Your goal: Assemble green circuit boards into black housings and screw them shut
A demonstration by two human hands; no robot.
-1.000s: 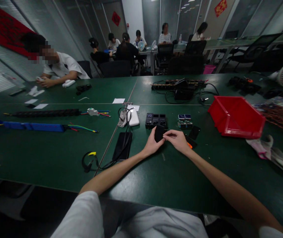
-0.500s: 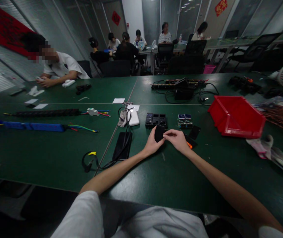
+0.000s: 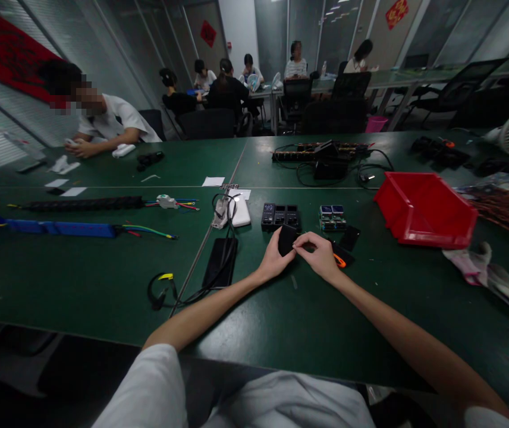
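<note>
A small black flat part [image 3: 286, 239] sits between both my hands over the green table [image 3: 103, 279]. My left hand [image 3: 273, 260] grips its left side with curled fingers. My right hand [image 3: 319, 252] pinches its right edge with thumb and forefinger. An orange-tipped tool [image 3: 339, 260] lies on the table just right of my right hand. Just beyond my hands lie a black multi-slot module [image 3: 280, 216], a small circuit board [image 3: 332, 217] and another black flat piece [image 3: 349, 238].
A red bin [image 3: 424, 208] stands to the right, with gloves [image 3: 473, 264] beside it. A black phone [image 3: 221, 261] with cables and a white box [image 3: 241, 213] lie to the left. Blue and black cable carriers [image 3: 58, 227] stretch across the left. Other people work at the far tables.
My right hand has shifted slightly lower and its fingers have curled tighter on the black part's edge. The left hand has stayed in place.
</note>
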